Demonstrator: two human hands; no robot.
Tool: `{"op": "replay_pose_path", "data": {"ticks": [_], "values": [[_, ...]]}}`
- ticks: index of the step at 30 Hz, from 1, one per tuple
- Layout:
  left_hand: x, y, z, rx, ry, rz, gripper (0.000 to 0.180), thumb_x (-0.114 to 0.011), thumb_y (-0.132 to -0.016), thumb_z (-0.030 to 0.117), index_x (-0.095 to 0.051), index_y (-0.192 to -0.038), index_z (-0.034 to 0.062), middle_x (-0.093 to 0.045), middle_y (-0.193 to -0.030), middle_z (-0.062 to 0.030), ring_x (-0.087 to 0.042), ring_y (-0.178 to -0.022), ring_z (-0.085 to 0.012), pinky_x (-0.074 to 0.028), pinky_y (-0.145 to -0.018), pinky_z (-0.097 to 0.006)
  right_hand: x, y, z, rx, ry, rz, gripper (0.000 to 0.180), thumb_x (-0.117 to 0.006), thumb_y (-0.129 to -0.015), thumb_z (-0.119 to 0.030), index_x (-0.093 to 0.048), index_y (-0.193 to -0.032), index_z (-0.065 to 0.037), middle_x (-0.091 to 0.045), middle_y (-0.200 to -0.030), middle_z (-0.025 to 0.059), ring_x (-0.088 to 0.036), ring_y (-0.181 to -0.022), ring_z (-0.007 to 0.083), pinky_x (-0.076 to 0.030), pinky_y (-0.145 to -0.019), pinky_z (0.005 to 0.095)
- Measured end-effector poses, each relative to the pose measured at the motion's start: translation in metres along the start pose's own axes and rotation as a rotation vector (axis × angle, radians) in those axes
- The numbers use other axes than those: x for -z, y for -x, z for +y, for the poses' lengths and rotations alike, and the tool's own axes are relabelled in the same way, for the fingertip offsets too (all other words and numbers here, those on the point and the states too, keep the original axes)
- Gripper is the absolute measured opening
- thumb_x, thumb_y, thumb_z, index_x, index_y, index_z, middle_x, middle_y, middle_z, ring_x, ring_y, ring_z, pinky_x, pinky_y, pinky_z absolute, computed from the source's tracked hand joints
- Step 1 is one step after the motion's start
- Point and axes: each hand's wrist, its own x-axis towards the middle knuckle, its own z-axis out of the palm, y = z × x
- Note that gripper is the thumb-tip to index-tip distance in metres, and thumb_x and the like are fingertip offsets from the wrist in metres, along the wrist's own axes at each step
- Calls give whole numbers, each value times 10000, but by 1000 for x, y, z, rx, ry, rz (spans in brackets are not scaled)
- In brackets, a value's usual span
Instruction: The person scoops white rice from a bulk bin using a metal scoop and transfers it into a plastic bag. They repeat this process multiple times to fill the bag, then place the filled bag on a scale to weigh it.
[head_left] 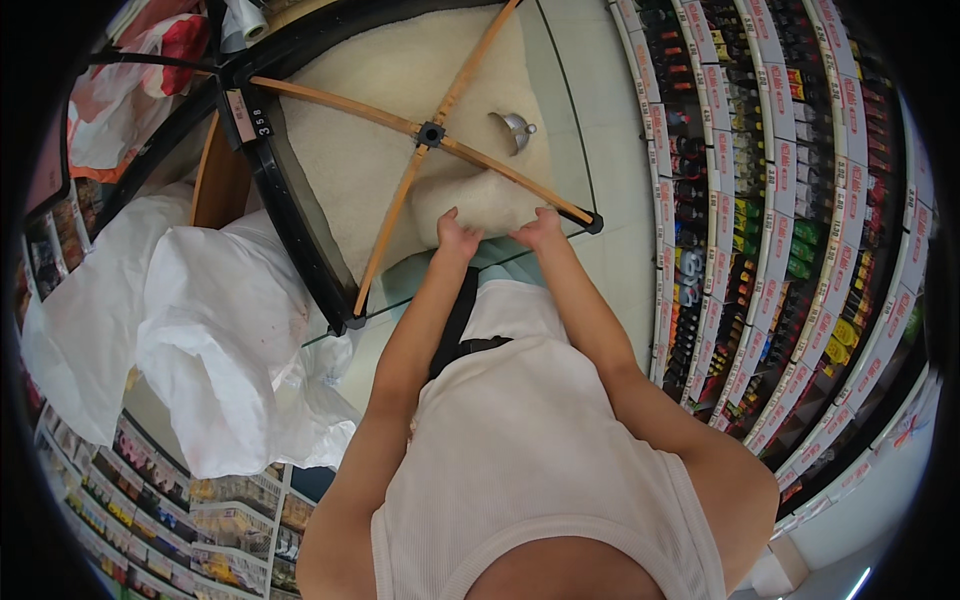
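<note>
A clear plastic bag of rice (478, 203), plump and lying on its side, rests at the near edge of a wide bin. My left hand (458, 234) grips its left end, thumb up. At its right end my right hand (538, 230) holds it, close to the bin's near right corner. Loose rice (350, 150) fills the bin behind the bag. On that rice lies a metal scoop (514, 132), beyond my right hand. The fingers under the bag are partly hidden.
Wooden bars (468, 75) cross above the rice, joined at a black hub (430, 134). A black bin frame (290, 215) runs along the left. White plastic bags (215, 340) bulge beside it. Shelves of bottles and packets (745, 215) line the right side.
</note>
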Motion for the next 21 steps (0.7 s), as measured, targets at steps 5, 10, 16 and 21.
{"op": "replay_pose_path", "data": {"ticks": [5,10,16,21], "values": [[25,23,4,-133,-218,19,644,-437,-971,317,-159,-1537,187,-189,-1559,-174,-330,-1382,-341,-186,-1159,-490,16,8,-7,-98,8,5,578,-321,-1003,-276,-215,-1443,82,-264,-1517,233,-330,-1374,372,-256,-1137,516],[57,40,27,-331,-791,-92,584,-504,-956,309,-325,-1491,159,-402,-1450,-170,-473,-1278,-301,-293,-1105,-417,60,-30,-12,-113,96,-78,532,-449,-978,-201,-315,-1391,105,-395,-1432,243,-417,-1311,372,-346,-1107,480],[93,56,50,-643,-1742,-333,563,-649,-896,342,-506,-1382,96,-585,-1285,-165,-579,-1129,-277,-438,-969,-351,120,31,11,240,64,-342,331,-531,-969,-183,-507,-1219,33,-540,-1311,192,-527,-1226,293,-436,-1039,437],[111,79,46,-755,-2248,-574,580,-669,-869,358,-520,-1367,102,-612,-1232,-161,-607,-1048,-303,-472,-899,-382,210,60,100,478,-111,-263,321,-591,-956,-284,-564,-1123,-11,-596,-1253,165,-560,-1186,270,-442,-1009,384]]}}
